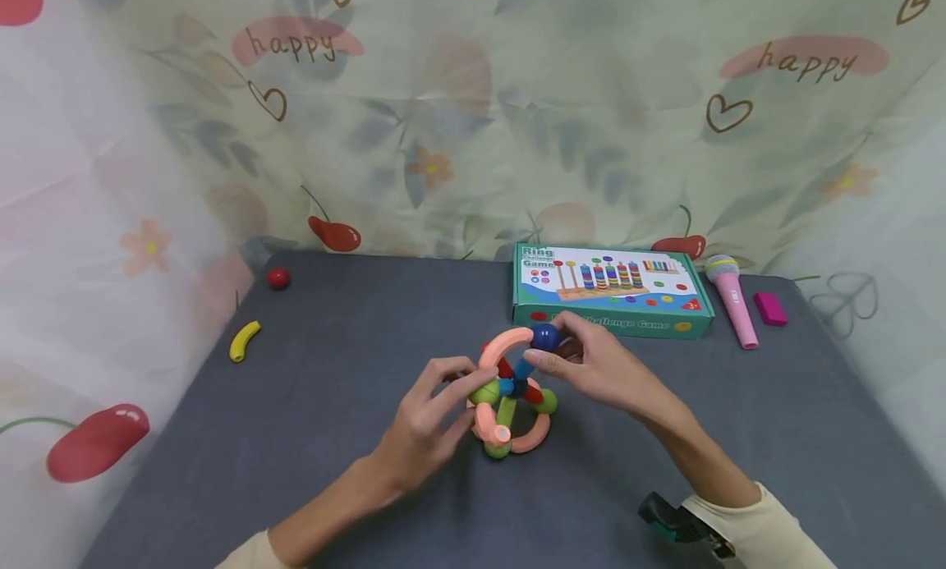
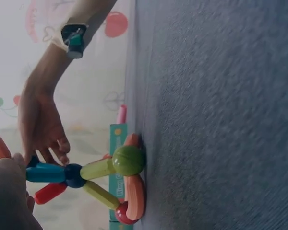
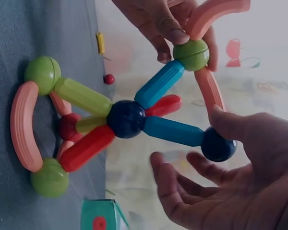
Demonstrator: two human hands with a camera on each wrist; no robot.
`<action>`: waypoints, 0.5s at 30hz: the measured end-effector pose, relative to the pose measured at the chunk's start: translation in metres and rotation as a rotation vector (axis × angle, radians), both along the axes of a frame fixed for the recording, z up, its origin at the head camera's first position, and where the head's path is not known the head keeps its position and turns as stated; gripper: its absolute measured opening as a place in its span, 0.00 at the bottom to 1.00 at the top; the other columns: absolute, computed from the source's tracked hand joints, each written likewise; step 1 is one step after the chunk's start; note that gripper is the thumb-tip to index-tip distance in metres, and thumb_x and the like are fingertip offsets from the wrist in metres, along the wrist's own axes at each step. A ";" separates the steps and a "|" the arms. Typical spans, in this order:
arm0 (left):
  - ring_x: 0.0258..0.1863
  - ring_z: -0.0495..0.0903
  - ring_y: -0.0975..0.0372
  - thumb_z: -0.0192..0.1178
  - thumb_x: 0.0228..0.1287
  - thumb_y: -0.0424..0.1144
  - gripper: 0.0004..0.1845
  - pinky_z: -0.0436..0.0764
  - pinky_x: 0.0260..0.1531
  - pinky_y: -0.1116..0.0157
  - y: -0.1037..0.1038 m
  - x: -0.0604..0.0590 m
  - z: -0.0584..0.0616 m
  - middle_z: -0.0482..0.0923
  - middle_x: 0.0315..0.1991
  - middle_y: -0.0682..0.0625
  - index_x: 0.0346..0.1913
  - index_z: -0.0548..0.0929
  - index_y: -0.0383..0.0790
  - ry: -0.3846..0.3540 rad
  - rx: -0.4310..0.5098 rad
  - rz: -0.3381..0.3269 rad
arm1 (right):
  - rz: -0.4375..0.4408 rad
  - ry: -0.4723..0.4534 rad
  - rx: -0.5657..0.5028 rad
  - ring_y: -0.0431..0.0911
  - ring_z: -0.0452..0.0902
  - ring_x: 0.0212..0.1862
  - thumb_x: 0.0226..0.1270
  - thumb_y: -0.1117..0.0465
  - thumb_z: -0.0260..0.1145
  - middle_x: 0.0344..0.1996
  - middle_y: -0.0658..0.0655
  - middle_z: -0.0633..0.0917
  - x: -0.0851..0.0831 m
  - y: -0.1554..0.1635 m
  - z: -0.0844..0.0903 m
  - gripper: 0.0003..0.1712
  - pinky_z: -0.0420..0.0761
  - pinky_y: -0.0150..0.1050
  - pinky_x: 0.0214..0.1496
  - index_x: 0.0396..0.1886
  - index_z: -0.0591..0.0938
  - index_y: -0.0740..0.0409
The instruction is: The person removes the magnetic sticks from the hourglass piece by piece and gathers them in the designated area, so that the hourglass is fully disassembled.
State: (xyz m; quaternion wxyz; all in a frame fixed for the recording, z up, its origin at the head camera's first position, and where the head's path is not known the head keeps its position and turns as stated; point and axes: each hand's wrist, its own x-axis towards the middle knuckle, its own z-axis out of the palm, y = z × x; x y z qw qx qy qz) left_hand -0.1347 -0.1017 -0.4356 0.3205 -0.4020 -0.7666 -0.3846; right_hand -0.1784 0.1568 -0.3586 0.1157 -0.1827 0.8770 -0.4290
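On the dark-grey cloth tabletop (image 1: 355, 323) stands a multicoloured plastic ball-and-rod structure (image 1: 519, 387). Apart, the left hand (image 1: 423, 425) and right hand (image 1: 606, 368) seemingly steady its curved peach rod (image 3: 210, 91) by pinching, respectively, the lime-green ball (image 3: 191, 54) and navy ball (image 3: 219, 145) capping it

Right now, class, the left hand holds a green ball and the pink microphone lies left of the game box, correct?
No: the pink microphone lies right of the game box, as the head view shows. The left hand holds a green ball.

A green game box (image 1: 609, 291) lies beside a pink microphone (image 1: 733, 305) (magenta block (image 1: 770, 309) nearby).
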 end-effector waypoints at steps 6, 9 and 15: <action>0.54 0.79 0.56 0.72 0.56 0.19 0.31 0.82 0.57 0.71 -0.004 -0.009 0.006 0.78 0.56 0.43 0.64 0.81 0.37 -0.022 0.000 -0.018 | 0.116 0.301 0.059 0.43 0.84 0.49 0.71 0.53 0.73 0.58 0.56 0.84 -0.002 0.001 0.004 0.35 0.86 0.45 0.53 0.72 0.71 0.54; 0.58 0.79 0.54 0.71 0.56 0.17 0.29 0.79 0.63 0.69 -0.007 -0.013 0.009 0.79 0.58 0.41 0.61 0.80 0.36 -0.019 0.000 -0.020 | 0.185 0.390 0.067 0.41 0.83 0.52 0.73 0.54 0.70 0.58 0.51 0.85 -0.004 -0.001 0.007 0.32 0.85 0.41 0.53 0.74 0.72 0.51; 0.53 0.77 0.53 0.61 0.74 0.31 0.11 0.80 0.49 0.67 -0.007 -0.015 0.009 0.77 0.56 0.39 0.56 0.84 0.39 0.028 0.046 -0.013 | 0.219 0.424 0.154 0.37 0.80 0.43 0.80 0.54 0.63 0.49 0.49 0.86 -0.005 -0.009 0.007 0.20 0.82 0.36 0.48 0.66 0.79 0.52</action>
